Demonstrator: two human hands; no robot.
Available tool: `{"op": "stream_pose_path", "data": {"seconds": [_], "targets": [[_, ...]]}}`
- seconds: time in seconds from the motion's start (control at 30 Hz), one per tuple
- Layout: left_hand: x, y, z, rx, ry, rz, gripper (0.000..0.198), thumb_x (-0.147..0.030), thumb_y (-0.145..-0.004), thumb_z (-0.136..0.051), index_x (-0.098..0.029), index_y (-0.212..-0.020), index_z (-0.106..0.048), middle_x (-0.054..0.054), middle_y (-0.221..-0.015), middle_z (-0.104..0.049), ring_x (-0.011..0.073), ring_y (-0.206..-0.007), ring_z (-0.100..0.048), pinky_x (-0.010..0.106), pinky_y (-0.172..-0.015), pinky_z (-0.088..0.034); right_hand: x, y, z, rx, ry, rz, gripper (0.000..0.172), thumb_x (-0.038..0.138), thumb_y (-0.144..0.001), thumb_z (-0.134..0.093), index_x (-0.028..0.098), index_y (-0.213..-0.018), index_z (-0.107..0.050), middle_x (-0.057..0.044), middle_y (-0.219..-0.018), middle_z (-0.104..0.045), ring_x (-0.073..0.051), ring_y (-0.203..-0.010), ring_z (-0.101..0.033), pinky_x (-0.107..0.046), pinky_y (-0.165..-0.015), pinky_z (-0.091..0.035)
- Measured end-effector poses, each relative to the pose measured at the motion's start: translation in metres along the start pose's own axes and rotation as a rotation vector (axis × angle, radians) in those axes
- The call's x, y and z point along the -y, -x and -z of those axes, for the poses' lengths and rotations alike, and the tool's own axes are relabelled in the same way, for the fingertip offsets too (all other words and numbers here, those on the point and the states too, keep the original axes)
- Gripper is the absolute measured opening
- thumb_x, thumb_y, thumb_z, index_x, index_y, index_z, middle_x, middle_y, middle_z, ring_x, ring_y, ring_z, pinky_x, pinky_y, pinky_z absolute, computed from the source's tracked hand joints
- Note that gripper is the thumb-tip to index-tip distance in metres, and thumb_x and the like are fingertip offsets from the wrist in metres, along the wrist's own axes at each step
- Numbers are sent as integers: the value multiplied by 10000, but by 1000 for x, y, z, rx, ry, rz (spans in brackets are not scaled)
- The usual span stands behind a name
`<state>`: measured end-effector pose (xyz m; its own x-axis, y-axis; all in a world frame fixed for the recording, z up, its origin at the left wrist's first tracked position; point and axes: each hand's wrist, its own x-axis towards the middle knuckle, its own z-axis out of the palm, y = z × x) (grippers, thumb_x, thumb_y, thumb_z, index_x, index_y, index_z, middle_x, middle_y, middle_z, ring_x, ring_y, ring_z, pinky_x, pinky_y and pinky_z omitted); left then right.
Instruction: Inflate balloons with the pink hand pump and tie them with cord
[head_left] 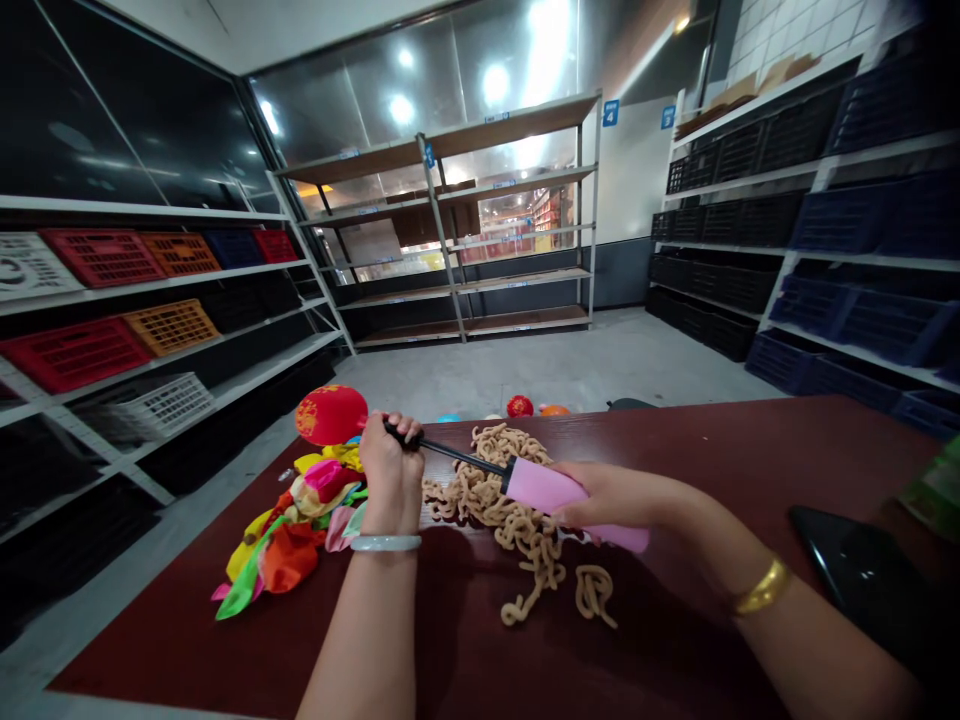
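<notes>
A pink hand balloon pump (536, 485) with a black rod drawn out stretches between my two hands, above the table. My left hand (391, 465) is closed around the black end of the pump. At that hand's far side sits a partly inflated red balloon (331, 414) with gold print; my fingers hide where its neck ends. My right hand (607, 494) wraps round the pink barrel. Beneath the pump lies a pile of tan, twisted rope-like strands (495, 480). Left of my left hand is a heap of limp coloured balloons (292, 550).
The dark red table (465, 640) carries a black phone-like object (855, 560) and a blurred green item (934, 490) at the right. Past its far edge, round balloons (519, 406) show on the floor. Shelves with crates (101, 258) line both sides; a metal rack (517, 260) stands behind.
</notes>
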<state>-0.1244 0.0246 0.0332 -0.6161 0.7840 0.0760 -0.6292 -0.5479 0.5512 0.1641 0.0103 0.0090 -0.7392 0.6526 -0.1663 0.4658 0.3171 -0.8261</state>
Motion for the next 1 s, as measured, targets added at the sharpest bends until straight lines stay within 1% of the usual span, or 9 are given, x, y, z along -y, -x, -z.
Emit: {"op": "stream_pose_path", "data": {"seconds": [0.1,0.2,0.43,0.53,0.6,0.73,0.8,0.9,1.0], "targets": [[1,-1,1,5,5,4,184,-110,-857,-469,-183,-707,-390,-78,-530,-380,33,-391,-350,164,-400,-250,-7,3,9,7,51,-8,561,416,-754,-695,224,-1266,-567,-70,-1142,-652,-246,-964,-621,-338,-788,-489],[13,9,-2,40,-4,17,171,-143,-825,-537,-188,-733,-401,-80,-544,-382,37,-404,-365,161,-403,-257,-8,3,9,17,48,7,565,457,-756,-700,205,-1246,-575,-75,-1122,-657,-241,-959,-621,-323,-782,-492],[47,59,-21,210,-20,148,253,-207,-778,-645,-193,-724,-399,-72,-563,-406,48,-426,-377,177,-410,-281,4,-4,-8,-3,-154,53,496,454,-793,-676,172,-1179,-544,-67,-1012,-656,-185,-790,-633,-278,-642,-507],[53,76,-28,259,-46,177,258,-235,-796,-644,-190,-718,-402,-65,-574,-418,50,-435,-379,186,-418,-295,8,-5,-14,-1,-233,46,523,466,-800,-659,173,-1206,-511,-64,-989,-647,-164,-712,-624,-264,-576,-494],[54,79,-29,263,-56,168,258,-234,-799,-639,-192,-718,-397,-64,-572,-420,52,-434,-374,188,-415,-290,10,-7,-18,-46,-184,59,538,478,-782,-672,177,-1203,-525,-59,-987,-650,-169,-737,-623,-265,-600,-487],[46,67,-26,249,-86,131,252,-227,-786,-637,-198,-728,-393,-67,-567,-422,59,-430,-377,191,-409,-281,11,-13,-23,-216,52,49,611,483,-664,-766,192,-1169,-581,-48,-1001,-672,-206,-848,-618,-277,-684,-465],[36,52,-21,224,-90,77,244,-214,-771,-637,-197,-729,-397,-71,-566,-418,57,-434,-385,189,-412,-278,9,-13,-20,-182,84,18,617,473,-655,-765,196,-1176,-584,-44,-989,-684,-203,-823,-626,-272,-662,-461],[17,26,-10,150,-86,-47,206,-198,-753,-615,-192,-729,-411,-78,-555,-403,53,-431,-390,185,-414,-267,4,-7,-8,-95,122,2,549,457,-683,-729,201,-1151,-599,-39,-981,-693,-193,-798,-636,-262,-635,-454],[6,8,-3,76,-73,-111,185,-194,-756,-580,-189,-712,-401,-85,-543,-384,46,-421,-375,184,-418,-261,0,2,5,-132,262,-20,465,419,-675,-715,217,-1083,-621,-27,-977,-696,-182,-803,-634,-251,-628,-439]]}}
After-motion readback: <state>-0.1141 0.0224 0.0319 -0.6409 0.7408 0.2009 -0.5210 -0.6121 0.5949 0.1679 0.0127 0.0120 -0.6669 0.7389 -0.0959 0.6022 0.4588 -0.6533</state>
